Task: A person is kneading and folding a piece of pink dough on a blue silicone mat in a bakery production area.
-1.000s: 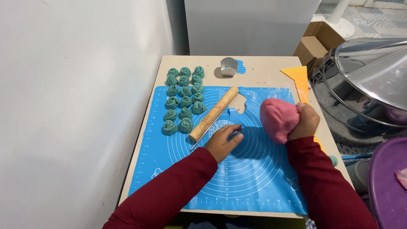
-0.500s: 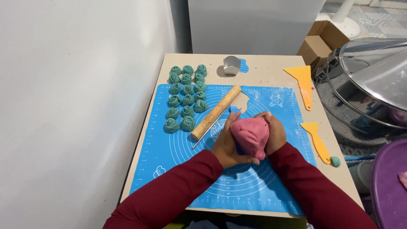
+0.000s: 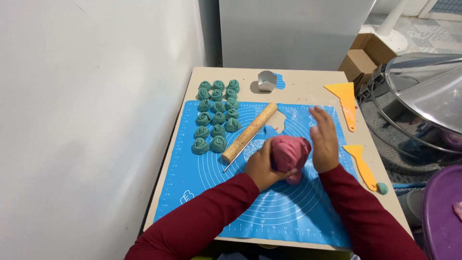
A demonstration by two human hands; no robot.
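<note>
1. At the far left of the frame I see a plain white wall (image 3: 96, 120), and the tabletop (image 3: 308, 79) butts against it.
2. A blue silicone mat (image 3: 207, 178) covers most of the tabletop, printed with concentric circles.
3. In the upper left of the mat and just past its top edge sit rows of small green dough rosettes (image 3: 216, 118), close together.
4. Just right of them a wooden rolling pin (image 3: 250, 131) lies on a slant, with a thin metal rod (image 3: 238, 159) beside its lower end.
5. Above the pin, off the mat, stands a small metal cutter (image 3: 265, 81).
6. At the centre of the frame my left hand (image 3: 262, 166) wraps its fingers around the left side of a pink dough lump (image 3: 288, 153), so that grip is clamped on it. The lump is over the middle of the mat; I cannot tell whether it rests on the mat.
7. My right hand (image 3: 323, 139) is flat, fingers straight and together, its palm against the lump's right side; it presses rather than grasps.
8. Right of the mat lie two yellow scrapers (image 3: 347, 98), one higher and one lower, with a small green dough scrap (image 3: 383, 188) near the lower one.
9. At the far right edge I see a big metal lid (image 3: 423, 96) and a purple basin (image 3: 440, 212).
</note>
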